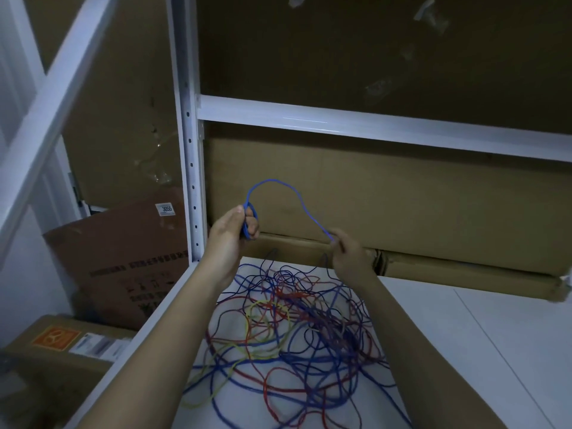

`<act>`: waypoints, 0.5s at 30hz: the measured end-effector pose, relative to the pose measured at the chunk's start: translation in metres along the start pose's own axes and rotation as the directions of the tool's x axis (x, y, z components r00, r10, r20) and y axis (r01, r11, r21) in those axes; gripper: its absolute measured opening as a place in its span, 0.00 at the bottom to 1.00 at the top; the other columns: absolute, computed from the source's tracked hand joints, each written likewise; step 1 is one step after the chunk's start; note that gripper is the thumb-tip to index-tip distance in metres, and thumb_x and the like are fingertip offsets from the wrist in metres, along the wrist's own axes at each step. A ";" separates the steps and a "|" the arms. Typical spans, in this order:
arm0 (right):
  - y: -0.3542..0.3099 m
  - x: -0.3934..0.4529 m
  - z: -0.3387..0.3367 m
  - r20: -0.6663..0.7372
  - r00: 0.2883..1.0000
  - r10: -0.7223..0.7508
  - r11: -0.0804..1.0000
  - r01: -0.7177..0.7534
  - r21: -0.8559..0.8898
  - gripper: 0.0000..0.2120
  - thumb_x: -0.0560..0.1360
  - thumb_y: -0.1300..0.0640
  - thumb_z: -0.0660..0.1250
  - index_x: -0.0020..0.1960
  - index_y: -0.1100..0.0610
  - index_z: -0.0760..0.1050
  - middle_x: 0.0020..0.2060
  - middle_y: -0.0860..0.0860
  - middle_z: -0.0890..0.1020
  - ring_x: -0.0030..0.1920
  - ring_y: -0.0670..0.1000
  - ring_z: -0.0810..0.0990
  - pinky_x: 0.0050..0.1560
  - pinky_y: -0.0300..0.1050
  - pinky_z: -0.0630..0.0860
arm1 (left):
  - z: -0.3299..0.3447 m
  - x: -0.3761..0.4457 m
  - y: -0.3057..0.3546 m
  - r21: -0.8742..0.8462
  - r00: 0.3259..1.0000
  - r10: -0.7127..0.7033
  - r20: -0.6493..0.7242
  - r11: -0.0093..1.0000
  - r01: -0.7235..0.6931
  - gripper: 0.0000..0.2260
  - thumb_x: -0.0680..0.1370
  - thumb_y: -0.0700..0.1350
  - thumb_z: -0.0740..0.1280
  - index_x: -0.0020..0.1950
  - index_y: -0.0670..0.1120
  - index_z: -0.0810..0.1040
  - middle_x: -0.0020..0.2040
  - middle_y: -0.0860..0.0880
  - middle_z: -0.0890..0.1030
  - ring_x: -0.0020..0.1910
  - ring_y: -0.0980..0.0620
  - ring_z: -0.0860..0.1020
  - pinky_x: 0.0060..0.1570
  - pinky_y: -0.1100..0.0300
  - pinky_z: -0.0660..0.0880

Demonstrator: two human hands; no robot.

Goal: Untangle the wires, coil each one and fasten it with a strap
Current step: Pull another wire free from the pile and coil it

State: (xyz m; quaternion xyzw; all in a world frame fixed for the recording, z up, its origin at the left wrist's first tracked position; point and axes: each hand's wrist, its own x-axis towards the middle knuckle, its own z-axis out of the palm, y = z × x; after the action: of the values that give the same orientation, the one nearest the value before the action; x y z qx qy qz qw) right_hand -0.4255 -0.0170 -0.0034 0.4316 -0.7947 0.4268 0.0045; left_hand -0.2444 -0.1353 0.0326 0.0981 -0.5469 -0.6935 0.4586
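A tangled heap of thin blue, red, yellow and purple wires (297, 329) lies spread on the white shelf board (464, 351), and it serves as the landmark here. Above the far edge of the heap, both hands are raised off the board with one thin blue wire (280, 182) strung between them.

The left hand (235, 230), up and to the left of the heap, has its fingers and thumb curled round a small coil of that blue wire (250, 222), several turns stacked in the grip. From the coil the wire rises in an open arch and comes down to the right hand (346, 252), which sits above the heap's far right edge and pinches the strand between thumb and fingertips. Below the right hand the strand drops toward the heap, where it is lost among the other blue wires.

Behind the heap, flat brown cardboard sheets (402, 199) stand against the back of the white metal shelving frame (190, 150), whose perforated upright rises at the heap's far left. To the left of the heap, beyond the board's edge, a brown cardboard box with a white label (123, 252) leans, and nearer lies another box with an orange sticker (55, 339).
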 end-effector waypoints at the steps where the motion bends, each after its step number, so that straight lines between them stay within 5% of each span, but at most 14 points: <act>1: -0.001 -0.005 0.006 -0.035 0.999 -0.037 0.999 0.036 -0.037 0.18 0.82 0.62 0.53 0.70 0.58 0.69 0.41 0.55 0.78 0.30 0.46 0.68 0.27 0.34 0.61 | 0.000 0.000 -0.001 -0.037 1.000 -0.005 0.000 0.999 0.005 0.15 0.85 0.43 0.48 0.42 0.44 0.68 0.27 0.54 0.69 0.29 0.55 0.66 0.38 0.63 0.65; 4: 0.000 -0.024 0.018 -0.013 0.983 -0.185 0.968 0.180 -0.176 0.21 0.80 0.67 0.55 0.72 0.55 0.68 0.54 0.60 0.79 0.39 0.52 0.75 0.38 0.41 0.70 | -0.003 0.001 0.003 -0.191 0.998 0.002 -0.058 0.982 -0.013 0.14 0.85 0.44 0.49 0.43 0.44 0.69 0.28 0.54 0.70 0.30 0.55 0.68 0.37 0.64 0.66; 7: 0.000 -0.039 0.025 0.207 0.948 -0.242 0.892 0.301 -0.337 0.25 0.79 0.69 0.56 0.74 0.52 0.65 0.66 0.59 0.73 0.60 0.61 0.73 0.50 0.51 0.73 | -0.013 0.010 0.011 -0.284 0.980 0.013 -0.199 0.956 -0.070 0.13 0.85 0.44 0.51 0.44 0.44 0.70 0.28 0.54 0.74 0.30 0.55 0.73 0.38 0.64 0.71; 11: -0.011 -0.052 0.030 0.434 0.842 -0.320 0.764 0.500 -0.408 0.27 0.79 0.68 0.55 0.74 0.48 0.64 0.63 0.56 0.72 0.57 0.58 0.73 0.41 0.44 0.59 | -0.024 0.018 0.011 -0.204 0.969 0.047 -0.244 0.974 -0.099 0.10 0.85 0.41 0.52 0.46 0.42 0.69 0.30 0.54 0.81 0.35 0.57 0.81 0.45 0.65 0.75; 15: -0.027 -0.064 0.023 0.419 0.735 -0.532 0.693 0.663 -0.283 0.24 0.74 0.74 0.59 0.65 0.56 0.76 0.51 0.60 0.79 0.43 0.61 0.77 0.33 0.48 0.67 | -0.028 0.016 -0.004 0.209 0.979 0.140 -0.151 0.972 -0.107 0.10 0.85 0.41 0.51 0.48 0.46 0.70 0.42 0.51 0.83 0.41 0.59 0.82 0.47 0.67 0.75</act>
State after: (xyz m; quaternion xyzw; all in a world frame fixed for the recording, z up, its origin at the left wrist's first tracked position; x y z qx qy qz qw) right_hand -0.3581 0.0041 -0.0235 0.7181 -0.6698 0.1507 0.1136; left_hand -0.2375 -0.1659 0.0243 0.1662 -0.5792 -0.5945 0.5325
